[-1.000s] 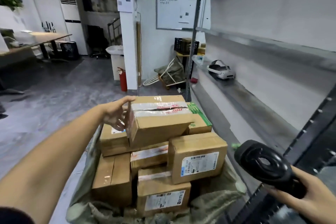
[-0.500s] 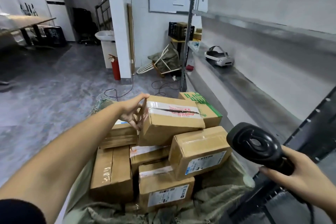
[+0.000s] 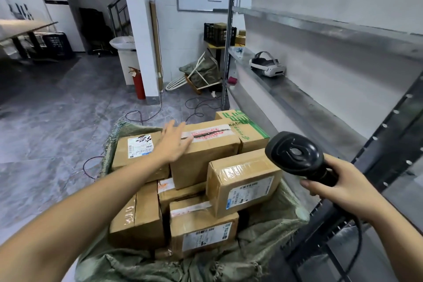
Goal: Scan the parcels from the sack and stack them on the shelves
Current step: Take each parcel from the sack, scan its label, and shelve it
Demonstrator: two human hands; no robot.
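Several brown cardboard parcels fill an open green woven sack (image 3: 270, 242) in front of me. My left hand (image 3: 172, 142) lies flat, fingers straight, on the near left top edge of the topmost parcel (image 3: 206, 155), which has red-printed tape across its lid. A labelled parcel (image 3: 135, 151) sits to its left, and a green-printed box (image 3: 246, 129) behind it. My right hand (image 3: 343, 188) grips the handle of a black barcode scanner (image 3: 295, 153), held above the parcel with a white label (image 3: 242, 183). The metal shelves (image 3: 297, 98) run along the right.
A white headset (image 3: 266, 67) lies on the middle shelf farther back. A red fire extinguisher (image 3: 139, 83) stands by a white pillar, cables trail on the grey floor behind the sack, and a black crate (image 3: 218, 34) sits at the shelf's far end.
My left hand let go of the top parcel's left side and now rests flat on its top; the parcel has tipped back level. The scanner moved up and left over the parcels.
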